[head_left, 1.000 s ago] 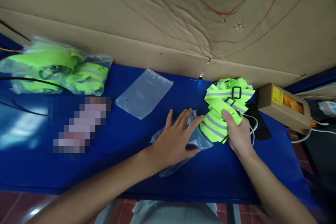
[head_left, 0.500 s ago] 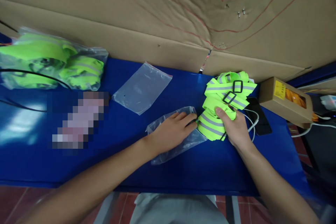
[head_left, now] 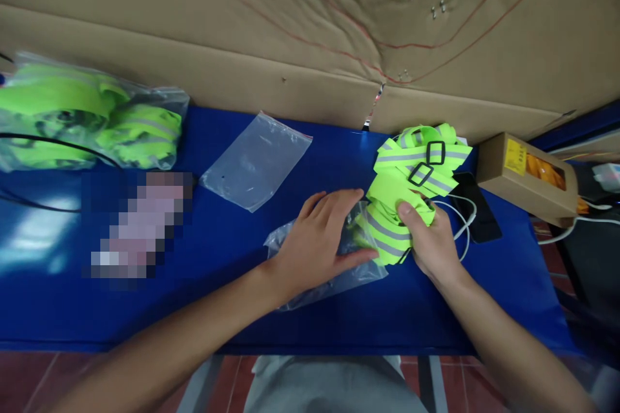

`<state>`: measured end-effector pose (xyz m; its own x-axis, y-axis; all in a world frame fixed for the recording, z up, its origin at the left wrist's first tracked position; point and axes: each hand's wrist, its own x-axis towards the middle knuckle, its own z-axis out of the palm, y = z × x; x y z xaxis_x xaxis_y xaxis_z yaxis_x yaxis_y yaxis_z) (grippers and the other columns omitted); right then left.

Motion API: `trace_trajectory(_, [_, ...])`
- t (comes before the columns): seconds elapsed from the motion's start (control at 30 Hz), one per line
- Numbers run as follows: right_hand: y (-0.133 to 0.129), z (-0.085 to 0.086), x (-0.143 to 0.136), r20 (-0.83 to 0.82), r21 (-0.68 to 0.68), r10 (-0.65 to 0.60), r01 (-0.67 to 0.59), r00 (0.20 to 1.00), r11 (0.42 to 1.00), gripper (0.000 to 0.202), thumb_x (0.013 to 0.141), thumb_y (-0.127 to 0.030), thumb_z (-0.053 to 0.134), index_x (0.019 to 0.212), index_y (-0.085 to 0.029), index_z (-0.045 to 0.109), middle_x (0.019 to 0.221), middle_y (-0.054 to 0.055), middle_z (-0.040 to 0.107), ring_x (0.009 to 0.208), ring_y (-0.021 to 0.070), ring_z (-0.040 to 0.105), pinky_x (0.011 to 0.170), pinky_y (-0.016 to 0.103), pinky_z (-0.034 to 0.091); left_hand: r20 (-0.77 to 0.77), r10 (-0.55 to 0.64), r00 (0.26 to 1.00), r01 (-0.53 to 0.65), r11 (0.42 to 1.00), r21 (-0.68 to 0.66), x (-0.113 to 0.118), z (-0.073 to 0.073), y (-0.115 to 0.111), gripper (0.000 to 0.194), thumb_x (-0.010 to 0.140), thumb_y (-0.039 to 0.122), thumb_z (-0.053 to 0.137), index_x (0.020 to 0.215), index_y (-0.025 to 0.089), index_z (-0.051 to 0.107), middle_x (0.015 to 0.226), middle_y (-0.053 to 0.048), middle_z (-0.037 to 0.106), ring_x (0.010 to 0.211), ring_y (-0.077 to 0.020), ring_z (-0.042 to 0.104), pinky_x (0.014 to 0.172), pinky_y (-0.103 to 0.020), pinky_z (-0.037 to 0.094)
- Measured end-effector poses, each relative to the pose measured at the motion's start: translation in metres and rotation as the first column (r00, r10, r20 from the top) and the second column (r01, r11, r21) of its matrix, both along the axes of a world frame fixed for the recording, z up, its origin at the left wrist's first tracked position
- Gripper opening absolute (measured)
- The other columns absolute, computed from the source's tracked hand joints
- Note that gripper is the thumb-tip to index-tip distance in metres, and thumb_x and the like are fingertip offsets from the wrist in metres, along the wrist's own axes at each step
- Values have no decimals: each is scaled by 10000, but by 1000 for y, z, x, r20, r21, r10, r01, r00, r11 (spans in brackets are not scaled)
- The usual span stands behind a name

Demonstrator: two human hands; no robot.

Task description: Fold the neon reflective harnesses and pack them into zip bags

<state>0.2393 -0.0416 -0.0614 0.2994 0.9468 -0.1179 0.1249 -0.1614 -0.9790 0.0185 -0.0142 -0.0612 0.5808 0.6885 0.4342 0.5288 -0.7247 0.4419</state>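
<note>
A bundle of neon yellow-green reflective straps (head_left: 387,229) with grey stripes and black buckles is gripped in my right hand (head_left: 433,235), thumb on top. The bundle's left end lies inside the mouth of a clear plastic bag (head_left: 314,293) on the blue table. My left hand (head_left: 322,239) rests over that bag, thumb and fingers spread apart. Its thumb tip touches or nearly touches the straps at the bag's mouth. My left palm hides part of the bag.
Another clear zip bag (head_left: 256,161) lies flat behind on the blue table (head_left: 203,310). Bagged green straps (head_left: 62,110) and a pixelated object (head_left: 145,226) are at left. A black phone (head_left: 479,210), white cable (head_left: 467,229) and cardboard box (head_left: 526,177) sit at right.
My left hand has opened, its thumb and fingers spreading apart at the bag's mouth. The straps' end has moved slightly left, into the bag, with my right hand still holding the bundle.
</note>
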Motion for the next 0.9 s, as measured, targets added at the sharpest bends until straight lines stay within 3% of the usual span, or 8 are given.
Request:
trace_trajectory(0.1, [-2,2,-9,-16,68,-70,71,997,995,536,838,-629,736,1169,-207,724,1090,90,784,1013,282,733,921,429,582,-30,14,999,-16,997,-69,4,-2,-5,1047,868,786,556,1580,97,218,1377,-230,641,1162,-321,679,953,-448,516])
trace_trajectory(0.23, [-9,6,-24,-3,81,-96,96,995,992,616,854,-667,693,1269,-211,682,1142,107,772,1078,292,722,985,447,570,-177,34,984,-33,999,10,7,-2,-13,1262,728,912,552,1627,130,136,1394,-255,609,1201,-408,640,953,-522,490])
trace_trajectory(0.43, [-18,16,-32,87,61,22,-28,996,998,530,950,-634,578,1298,-244,662,1197,96,752,1089,273,722,937,402,597,-205,76,976,-65,996,61,7,-2,-13,1263,747,895,563,1620,94,125,1337,-253,627,1139,-387,654,921,-482,487])
trace_trajectory(0.53, [-19,21,-30,182,100,-9,-10,983,995,456,938,-585,635,1226,-237,695,1152,84,759,1054,263,723,928,385,592,-194,86,977,-65,992,110,10,-1,-14,1211,782,886,529,1609,93,140,1272,-236,657,1063,-364,678,864,-457,505])
trace_trajectory(0.73, [-21,14,-37,-36,103,-52,56,998,993,373,968,-530,625,1216,-256,672,1182,63,740,1053,235,716,938,369,580,-195,121,973,-107,991,80,12,0,-18,1055,833,862,488,1588,182,201,1195,-168,676,978,-322,701,755,-407,537])
trace_trajectory(0.9, [-21,11,-42,-37,73,1,1,999,997,437,967,-576,600,1258,-252,635,1185,68,743,1053,228,721,914,352,594,-178,153,972,-143,988,64,14,-3,-17,1006,853,783,585,1580,186,228,1260,-178,641,1062,-329,672,813,-424,549])
